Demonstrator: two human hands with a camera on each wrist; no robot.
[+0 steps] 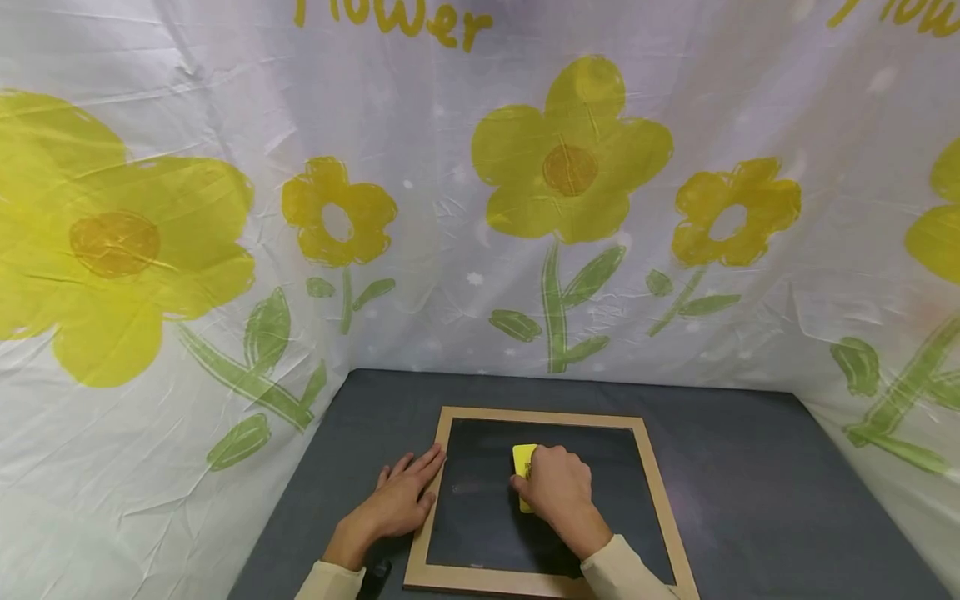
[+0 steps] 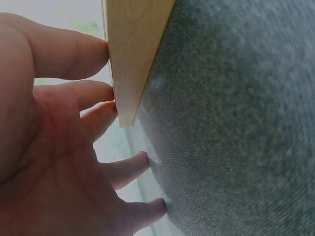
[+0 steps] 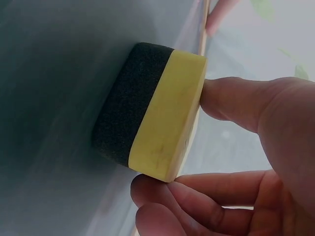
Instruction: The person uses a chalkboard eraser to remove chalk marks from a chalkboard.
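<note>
A chalkboard (image 1: 480, 533) in a light wooden frame (image 1: 543, 415) lies flat on the dark table. My right hand (image 1: 558, 487) grips a yellow board eraser (image 1: 522, 454) near the middle of the board. In the right wrist view the eraser (image 3: 165, 115) has a black felt pad (image 3: 130, 103) facing the board, with the thumb on its yellow back and fingers at its lower edge. Fingers spread, my left hand (image 1: 401, 500) rests along the frame's left side. The left wrist view shows the fingertips (image 2: 101, 51) touching the frame's wooden edge (image 2: 133, 54).
The dark grey table (image 1: 750, 467) extends past the board on both sides. White fabric (image 1: 420, 275) printed with yellow flowers hangs behind and at the sides. A small dark object (image 1: 375, 577) lies beside the left sleeve. Faint pale smudges (image 1: 468, 487) mark the board.
</note>
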